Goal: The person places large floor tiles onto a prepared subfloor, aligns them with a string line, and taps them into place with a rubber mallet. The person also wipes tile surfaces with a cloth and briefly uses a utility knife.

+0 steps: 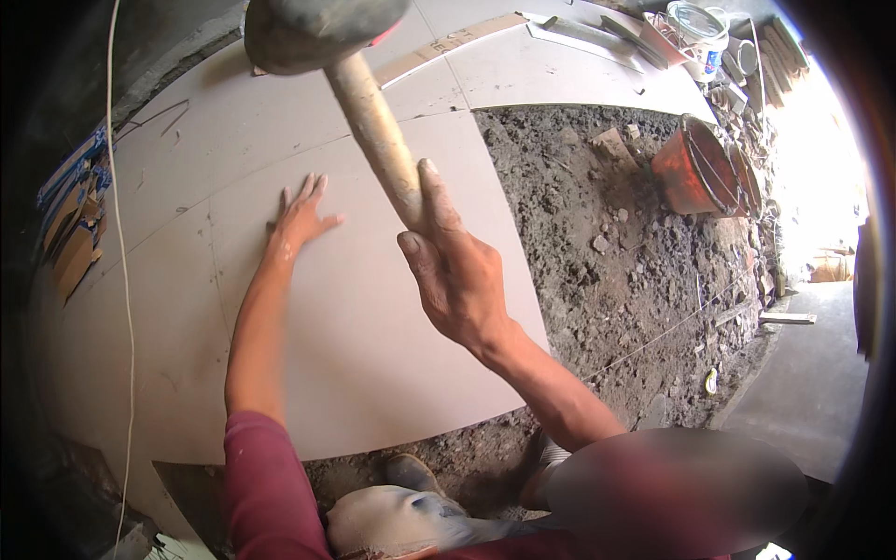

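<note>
My right hand is wrapped round the pale wooden handle of a mallet. The mallet's dark, rounded head is raised above the floor at the top of the view, cut off by the upper edge. Flat on a large pale floor tile, my left hand lies with its fingers spread. This tile borders other laid tiles on its far and left sides. Grey, crumbly mortar bed shows along its right edge and in front of it, by my boot.
An orange-red bucket lies tilted on the rubble at right. A white tub stands far right among tools. Cardboard pieces lie at left. A thin string crosses the mortar, and a pale cord hangs at left.
</note>
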`<action>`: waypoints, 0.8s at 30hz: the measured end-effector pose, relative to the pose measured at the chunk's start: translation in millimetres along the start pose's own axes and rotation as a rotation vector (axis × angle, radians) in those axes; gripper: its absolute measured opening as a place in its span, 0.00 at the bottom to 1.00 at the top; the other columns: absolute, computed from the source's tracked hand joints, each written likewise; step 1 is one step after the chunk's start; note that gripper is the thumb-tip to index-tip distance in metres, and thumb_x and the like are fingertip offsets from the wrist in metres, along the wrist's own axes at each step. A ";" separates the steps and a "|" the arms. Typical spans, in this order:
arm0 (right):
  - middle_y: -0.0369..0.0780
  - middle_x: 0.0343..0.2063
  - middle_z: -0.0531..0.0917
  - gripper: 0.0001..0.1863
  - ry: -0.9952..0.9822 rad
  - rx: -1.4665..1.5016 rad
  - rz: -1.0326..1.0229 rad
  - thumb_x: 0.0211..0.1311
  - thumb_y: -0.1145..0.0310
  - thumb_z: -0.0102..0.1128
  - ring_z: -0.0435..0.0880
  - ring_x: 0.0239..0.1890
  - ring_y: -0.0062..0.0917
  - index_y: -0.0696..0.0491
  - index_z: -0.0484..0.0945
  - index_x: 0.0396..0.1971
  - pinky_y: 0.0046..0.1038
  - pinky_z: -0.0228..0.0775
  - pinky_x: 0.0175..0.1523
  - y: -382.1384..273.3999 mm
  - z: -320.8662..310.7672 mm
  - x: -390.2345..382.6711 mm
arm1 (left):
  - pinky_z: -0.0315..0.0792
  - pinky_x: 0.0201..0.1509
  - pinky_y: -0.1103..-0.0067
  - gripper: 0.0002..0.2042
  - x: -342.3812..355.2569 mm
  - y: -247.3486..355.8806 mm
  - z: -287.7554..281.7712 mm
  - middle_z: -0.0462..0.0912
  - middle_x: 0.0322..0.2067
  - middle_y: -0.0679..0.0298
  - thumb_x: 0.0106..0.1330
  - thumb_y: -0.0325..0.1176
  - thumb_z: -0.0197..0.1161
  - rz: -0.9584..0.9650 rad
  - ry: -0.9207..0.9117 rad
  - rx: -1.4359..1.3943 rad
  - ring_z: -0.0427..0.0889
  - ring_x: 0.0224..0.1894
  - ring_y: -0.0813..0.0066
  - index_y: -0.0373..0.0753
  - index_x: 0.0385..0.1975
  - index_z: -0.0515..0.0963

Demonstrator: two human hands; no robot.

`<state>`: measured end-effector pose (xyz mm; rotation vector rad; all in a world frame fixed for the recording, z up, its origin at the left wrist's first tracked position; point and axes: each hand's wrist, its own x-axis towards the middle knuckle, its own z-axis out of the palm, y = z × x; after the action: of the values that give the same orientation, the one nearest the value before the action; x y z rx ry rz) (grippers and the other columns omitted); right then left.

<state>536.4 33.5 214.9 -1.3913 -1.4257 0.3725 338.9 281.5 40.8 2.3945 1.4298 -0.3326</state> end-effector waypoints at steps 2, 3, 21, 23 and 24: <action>0.52 0.32 0.84 0.37 0.077 -0.042 -0.050 0.68 0.76 0.59 0.84 0.28 0.35 0.53 0.55 0.74 0.31 0.76 0.35 23.1 -2.7 -4.1 | 0.38 0.79 0.52 0.47 47.4 8.5 -4.5 0.46 0.77 0.57 0.60 0.59 0.65 0.067 0.060 0.070 0.50 0.77 0.59 0.51 0.77 0.49; 0.52 0.32 0.84 0.37 0.071 -0.083 0.002 0.68 0.76 0.59 0.85 0.29 0.35 0.53 0.54 0.74 0.31 0.76 0.35 36.4 -3.2 -7.2 | 0.38 0.79 0.52 0.46 61.0 8.7 -4.4 0.47 0.77 0.57 0.61 0.59 0.63 0.053 0.086 0.051 0.51 0.77 0.59 0.51 0.77 0.49; 0.48 0.22 0.78 0.36 -0.213 -0.301 0.312 0.72 0.62 0.55 0.78 0.20 0.46 0.35 0.52 0.75 0.44 0.72 0.28 100.9 15.5 -3.9 | 0.37 0.79 0.52 0.45 96.5 -7.8 -7.0 0.49 0.77 0.61 0.65 0.63 0.58 0.013 0.084 0.072 0.57 0.75 0.59 0.49 0.77 0.48; 0.50 0.22 0.79 0.35 -0.312 -0.366 0.413 0.72 0.62 0.55 0.79 0.20 0.48 0.34 0.52 0.75 0.45 0.72 0.29 110.4 18.2 -6.0 | 0.37 0.79 0.52 0.46 98.7 -8.6 -6.2 0.49 0.77 0.62 0.64 0.64 0.58 -0.005 0.053 0.062 0.57 0.75 0.59 0.49 0.77 0.48; 0.50 0.22 0.79 0.35 -0.243 -0.284 0.330 0.72 0.63 0.54 0.79 0.21 0.49 0.35 0.51 0.75 0.47 0.73 0.29 113.2 19.6 -7.9 | 0.37 0.79 0.52 0.46 99.6 -9.0 -5.5 0.49 0.77 0.62 0.64 0.65 0.58 0.018 0.095 0.073 0.57 0.75 0.59 0.49 0.77 0.48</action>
<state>578.7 65.9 112.8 -1.8742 -1.4847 0.5839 377.8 367.8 8.3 2.5114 1.4594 -0.2740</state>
